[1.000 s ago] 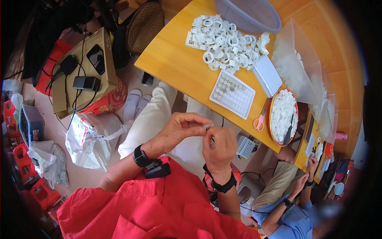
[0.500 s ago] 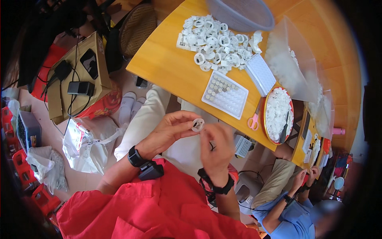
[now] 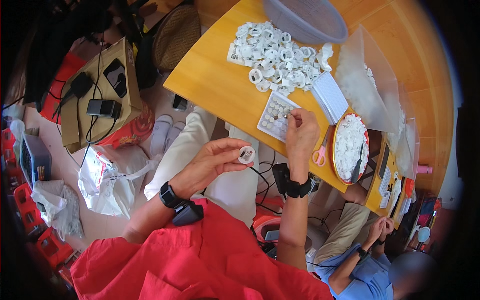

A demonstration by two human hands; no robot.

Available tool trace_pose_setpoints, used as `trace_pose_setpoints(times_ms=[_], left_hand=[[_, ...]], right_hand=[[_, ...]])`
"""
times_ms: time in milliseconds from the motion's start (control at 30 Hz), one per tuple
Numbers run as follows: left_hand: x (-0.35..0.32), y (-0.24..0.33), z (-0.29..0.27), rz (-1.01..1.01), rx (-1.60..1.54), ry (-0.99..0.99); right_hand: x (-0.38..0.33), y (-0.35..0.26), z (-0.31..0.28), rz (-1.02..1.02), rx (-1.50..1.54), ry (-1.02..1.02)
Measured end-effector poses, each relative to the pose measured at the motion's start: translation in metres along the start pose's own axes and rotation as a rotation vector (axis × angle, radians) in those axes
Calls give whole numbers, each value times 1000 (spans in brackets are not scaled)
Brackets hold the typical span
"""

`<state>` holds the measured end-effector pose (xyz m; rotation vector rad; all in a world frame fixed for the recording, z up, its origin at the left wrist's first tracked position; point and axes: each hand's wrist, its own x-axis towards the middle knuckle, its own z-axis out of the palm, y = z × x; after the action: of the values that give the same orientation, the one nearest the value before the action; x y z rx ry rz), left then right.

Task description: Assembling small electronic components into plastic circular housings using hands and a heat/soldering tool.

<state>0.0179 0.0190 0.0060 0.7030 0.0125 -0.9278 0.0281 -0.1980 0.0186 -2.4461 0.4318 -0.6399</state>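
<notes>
My left hand pinches a round white plastic housing by its edge, its hollow side with small dark and metallic parts facing up. Over the near edge of the table, my right hand has its thumb and fingers closed together above a white plastic tray. Rows of small silvery button cells lie in that tray, partly covered by the hand. Something tiny glints at the right fingertips, too small to name for certain. A pile of similar white housings lies farther back on the table.
A stack of white trays, pink scissors and a red-rimmed bowl of white pieces are to the right. Behind stand a grey basin and a clear bag. A co-worker in blue sits at lower right.
My right hand has moved from beside the housing up and right to the tray of button cells. My left hand stays nearly in place, the housing tilted more toward view.
</notes>
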Motion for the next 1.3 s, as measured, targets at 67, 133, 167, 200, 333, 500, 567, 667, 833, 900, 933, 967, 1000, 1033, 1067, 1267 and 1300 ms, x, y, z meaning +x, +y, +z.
trace_pose_setpoints(times_ms=[67,133,167,200,333,500,567,667,833,900,933,967,1000,1033,1067,1267,1300], left_hand=[[0,-2,-3,-1,-7,3],[0,-3,-5,-1,-13,3],[0,-4,-5,-10,-11,-3],[0,-3,-5,-18,-9,-8],[0,-2,-3,-9,4,9],[1,-3,-2,-17,-5,18],[3,-3,-1,-20,-6,14],[3,-5,-1,-16,-12,4],[1,-5,2,9,41,7],[0,-4,5,13,66,11],[-1,-4,5,13,64,11],[-2,-4,5,19,85,22],[-2,-4,5,25,109,35],[-3,-5,6,26,108,37],[-3,-5,6,30,120,42],[-4,-6,7,69,140,49],[-4,-7,6,78,140,46]], right_hand=[[0,0,2,-43,-18,3],[1,1,3,-87,-36,10],[1,1,3,-81,-8,21],[0,1,3,-75,22,32],[-12,-16,-15,12,165,78],[-55,-41,-31,102,484,-109],[-66,-51,-33,57,467,-118],[-75,-58,-32,-34,412,-133],[-83,-60,-27,-121,355,-131],[-87,-57,-23,-190,286,-92],[-88,-56,-22,-190,285,-94],[-88,-55,-21,-244,244,-88],[-89,-54,-20,-298,206,-81],[-89,-55,-20,-298,207,-82],[-90,-55,-20,-317,193,-83],[-89,-56,-18,-382,143,-97],[-89,-56,-18,-405,121,-99]])
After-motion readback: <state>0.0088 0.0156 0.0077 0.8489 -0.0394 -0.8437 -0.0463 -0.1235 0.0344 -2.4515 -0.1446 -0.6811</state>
